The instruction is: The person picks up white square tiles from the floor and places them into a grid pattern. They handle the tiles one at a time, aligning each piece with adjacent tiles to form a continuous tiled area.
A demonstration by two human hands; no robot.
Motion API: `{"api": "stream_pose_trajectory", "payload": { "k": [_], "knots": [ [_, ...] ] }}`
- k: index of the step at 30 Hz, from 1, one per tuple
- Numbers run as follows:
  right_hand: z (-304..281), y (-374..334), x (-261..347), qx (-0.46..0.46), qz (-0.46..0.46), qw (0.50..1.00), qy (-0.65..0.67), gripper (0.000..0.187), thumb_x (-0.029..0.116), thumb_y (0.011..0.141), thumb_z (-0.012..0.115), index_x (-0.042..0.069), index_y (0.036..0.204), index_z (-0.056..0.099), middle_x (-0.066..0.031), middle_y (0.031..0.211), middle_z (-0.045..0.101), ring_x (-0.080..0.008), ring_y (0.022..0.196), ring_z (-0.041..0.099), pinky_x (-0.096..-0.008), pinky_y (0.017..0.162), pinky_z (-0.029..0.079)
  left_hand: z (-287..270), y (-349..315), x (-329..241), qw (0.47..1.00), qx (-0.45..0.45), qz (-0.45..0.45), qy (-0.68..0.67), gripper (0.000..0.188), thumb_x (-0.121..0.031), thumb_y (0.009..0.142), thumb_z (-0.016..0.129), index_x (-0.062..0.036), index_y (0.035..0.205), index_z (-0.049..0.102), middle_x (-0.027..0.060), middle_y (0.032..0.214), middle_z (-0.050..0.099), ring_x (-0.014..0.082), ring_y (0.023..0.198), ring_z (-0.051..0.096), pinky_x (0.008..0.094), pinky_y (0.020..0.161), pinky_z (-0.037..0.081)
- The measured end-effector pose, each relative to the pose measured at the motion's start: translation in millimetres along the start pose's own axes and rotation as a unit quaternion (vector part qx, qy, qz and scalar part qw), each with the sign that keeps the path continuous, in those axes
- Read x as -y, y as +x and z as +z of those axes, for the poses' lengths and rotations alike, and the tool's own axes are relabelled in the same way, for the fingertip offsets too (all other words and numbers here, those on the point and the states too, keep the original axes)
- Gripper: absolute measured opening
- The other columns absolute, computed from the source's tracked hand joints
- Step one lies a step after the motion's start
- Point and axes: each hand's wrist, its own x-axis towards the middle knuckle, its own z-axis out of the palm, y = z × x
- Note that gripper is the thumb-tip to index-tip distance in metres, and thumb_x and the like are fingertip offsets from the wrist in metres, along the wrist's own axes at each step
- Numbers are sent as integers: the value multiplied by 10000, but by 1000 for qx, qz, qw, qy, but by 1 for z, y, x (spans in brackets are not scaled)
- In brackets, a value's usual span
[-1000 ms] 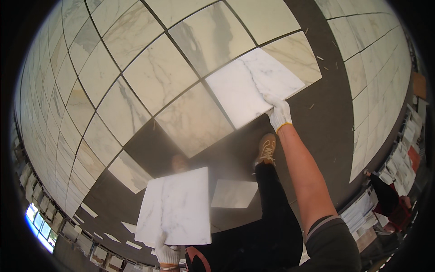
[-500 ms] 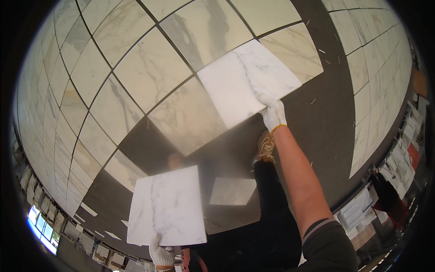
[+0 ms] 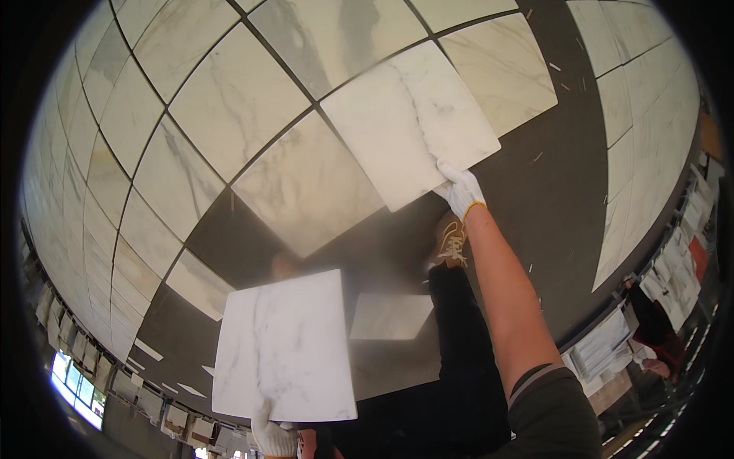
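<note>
Right hand (image 3: 461, 191) pinches near corner of far marble tile (image 3: 409, 122), arm fully extended; left hand (image 3: 273, 436) grips near tile (image 3: 284, 346) bottom edge, close in.

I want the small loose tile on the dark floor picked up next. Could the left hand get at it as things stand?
Probably not yet: the left hand already grips a large marble tile by its lower edge. The small loose tile lies uncovered just beside it, so nothing blocks the way.
</note>
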Motion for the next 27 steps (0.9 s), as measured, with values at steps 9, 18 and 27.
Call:
{"api": "stream_pose_trajectory", "payload": {
  "k": [9,18,27],
  "knots": [
    [-5,35,-7,-38,166,984,42,395,222,966,706,-46,1243,621,-145,1214,678,-285,1095,676,-451,978,568,20,7,15,1000,-28,-1,-2,375,-268,1039,507,-27,1326,515,112,1094,675,120,597,589,193,382,419],
    [-3,35,7,-64,179,982,0,484,272,918,771,-65,1230,620,-188,1256,627,-340,1032,663,-429,898,616,16,9,21,1000,8,-11,7,367,-234,1029,486,0,1311,517,118,1039,667,119,564,554,198,386,393],
    [74,-91,9,-29,174,974,-143,464,385,934,723,52,1232,600,-33,916,620,-138,688,569,-296,564,487,-13,-14,24,993,-78,13,89,201,-39,1005,534,27,1187,589,101,1033,671,154,815,667,224,572,516]
  ]
}}
